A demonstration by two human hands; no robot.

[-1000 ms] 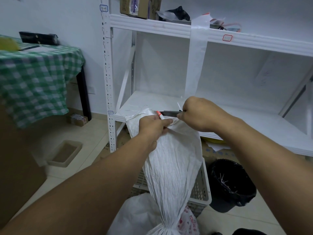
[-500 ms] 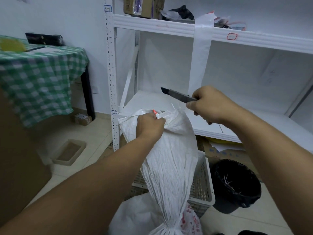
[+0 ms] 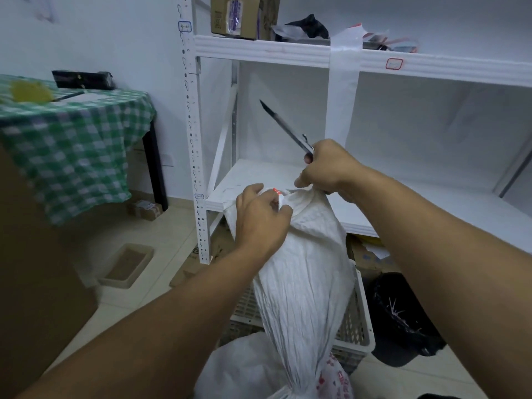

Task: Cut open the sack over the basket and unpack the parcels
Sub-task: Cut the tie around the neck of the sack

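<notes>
A white woven sack [image 3: 305,277] hangs upright over a white plastic basket [image 3: 361,321], bunched tight near the bottom of the view. My left hand [image 3: 260,218] grips the left side of the sack's top edge, where a red mark shows. My right hand [image 3: 331,168] pinches the right side of that edge and also holds a utility knife [image 3: 285,128], its blade pointing up and to the left, clear of the sack. No parcels from inside the sack are visible.
A white metal shelf unit [image 3: 288,50] stands right behind the sack, with a cardboard box [image 3: 241,15] on its upper shelf. A black bin [image 3: 403,315] sits right of the basket. A table with a green checked cloth [image 3: 69,145] is at left, a shallow tray [image 3: 126,264] on the floor.
The knife went from lying against the sack's top edge to lifted clear, its blade now tilted upward. My right hand then came down and took hold of the sack's top edge.
</notes>
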